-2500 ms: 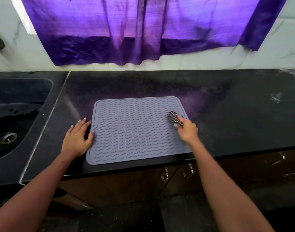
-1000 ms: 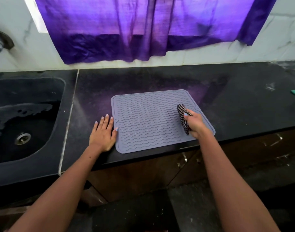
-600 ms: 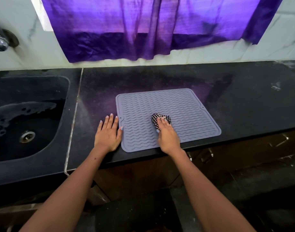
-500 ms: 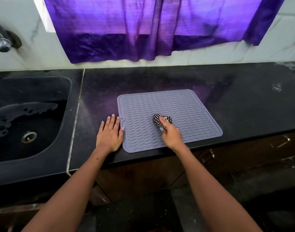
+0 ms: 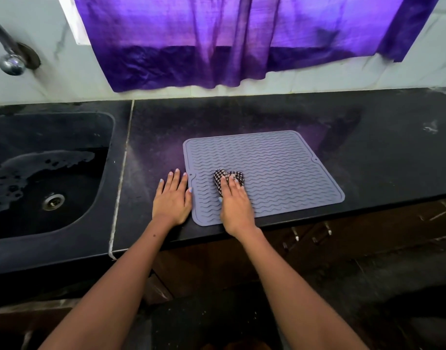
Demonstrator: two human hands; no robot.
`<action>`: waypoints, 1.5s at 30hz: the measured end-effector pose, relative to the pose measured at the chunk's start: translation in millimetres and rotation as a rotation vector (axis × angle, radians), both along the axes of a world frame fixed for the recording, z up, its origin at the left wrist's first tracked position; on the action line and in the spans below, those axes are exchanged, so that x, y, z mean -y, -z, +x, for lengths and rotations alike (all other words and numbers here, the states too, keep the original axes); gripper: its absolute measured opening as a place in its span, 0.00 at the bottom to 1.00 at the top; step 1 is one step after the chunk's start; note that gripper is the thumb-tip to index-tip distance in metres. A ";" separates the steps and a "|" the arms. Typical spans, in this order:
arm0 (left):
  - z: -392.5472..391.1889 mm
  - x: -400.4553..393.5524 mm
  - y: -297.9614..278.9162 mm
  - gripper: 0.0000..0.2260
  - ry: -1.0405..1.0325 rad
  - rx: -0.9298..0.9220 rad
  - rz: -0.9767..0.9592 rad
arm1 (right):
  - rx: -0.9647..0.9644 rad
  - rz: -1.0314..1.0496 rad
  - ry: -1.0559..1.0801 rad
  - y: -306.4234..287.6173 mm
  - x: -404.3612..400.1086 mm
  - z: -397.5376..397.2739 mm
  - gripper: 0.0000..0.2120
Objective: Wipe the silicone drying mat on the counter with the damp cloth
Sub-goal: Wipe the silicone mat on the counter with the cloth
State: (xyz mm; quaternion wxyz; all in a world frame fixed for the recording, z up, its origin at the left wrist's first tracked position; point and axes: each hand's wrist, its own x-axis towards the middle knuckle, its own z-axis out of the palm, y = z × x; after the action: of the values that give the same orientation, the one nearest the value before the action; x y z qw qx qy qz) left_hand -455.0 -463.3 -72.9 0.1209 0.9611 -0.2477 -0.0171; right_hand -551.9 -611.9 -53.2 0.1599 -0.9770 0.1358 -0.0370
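Wiping is midway: right hand [image 5: 234, 201] fingers [image 5: 227, 184] lie flat, pressing the cloth [image 5: 228, 178] on the mat [image 5: 280, 168]; the area beyond looks unwiped.

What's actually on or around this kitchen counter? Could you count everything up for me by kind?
Grey wavy-ribbed silicone drying mats: 1
Black-and-white checked cloths: 1
Purple fabric curtains: 1
Black sinks: 1
Metal taps: 1
Hands: 2, the left hand flat on the counter at the mat's edge and the right hand pressing the cloth
Total: 7
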 end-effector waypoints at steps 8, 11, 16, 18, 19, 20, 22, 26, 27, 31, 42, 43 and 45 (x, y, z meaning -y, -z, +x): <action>-1.7 1.0 0.7 0.24 -0.025 0.011 -0.027 | 0.056 1.045 0.180 -24.8 41.7 18.1 0.23; -1.0 1.1 -0.8 0.24 -0.024 0.009 -0.038 | 0.203 1.591 0.478 -46.5 48.1 33.4 0.20; -0.9 0.2 -0.4 0.23 -0.025 0.020 -0.049 | 0.263 0.767 0.308 -47.1 -5.7 36.8 0.25; -0.8 0.5 0.3 0.23 -0.033 0.031 -0.033 | 0.122 0.380 0.053 -23.6 -26.2 32.4 0.28; -0.4 0.5 0.3 0.23 -0.037 0.033 -0.024 | 0.054 0.189 -0.035 -12.7 -32.3 30.8 0.28; -0.5 0.9 0.3 0.23 -0.039 0.033 -0.018 | 0.021 0.049 -0.078 -4.7 -33.8 29.9 0.29; -1.1 1.6 0.1 0.23 -0.044 0.035 -0.009 | 0.013 -0.018 -0.109 -0.4 -29.2 33.0 0.30; -2.5 2.4 -1.2 0.23 -0.043 0.036 0.002 | 0.050 0.348 -0.158 -7.7 -10.5 38.8 0.27; -2.6 2.3 -1.3 0.23 -0.043 0.036 0.003 | 0.053 0.510 -0.123 -12.3 -6.3 41.1 0.26; -2.8 1.8 -2.9 0.23 -0.034 0.026 -0.019 | 0.113 1.320 0.244 -47.6 4.1 55.8 0.20; -1.6 2.8 -5.1 0.23 -0.060 0.038 -0.050 | 0.050 -0.004 -0.070 2.8 -62.4 8.3 0.36; -2.1 2.2 -5.0 0.23 -0.059 0.037 -0.047 | 0.041 -0.013 -0.073 2.9 -60.8 9.3 0.37; -3.2 1.9 -5.1 0.23 -0.051 0.034 -0.042 | 0.052 -0.001 -0.110 1.6 -54.4 9.8 0.38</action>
State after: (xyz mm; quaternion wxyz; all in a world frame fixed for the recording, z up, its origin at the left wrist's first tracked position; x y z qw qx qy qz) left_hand -458.1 -465.2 -67.8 0.1371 0.9645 -0.2254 0.0077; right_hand -542.2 -557.5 -54.8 0.1649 -0.9818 0.0776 -0.0535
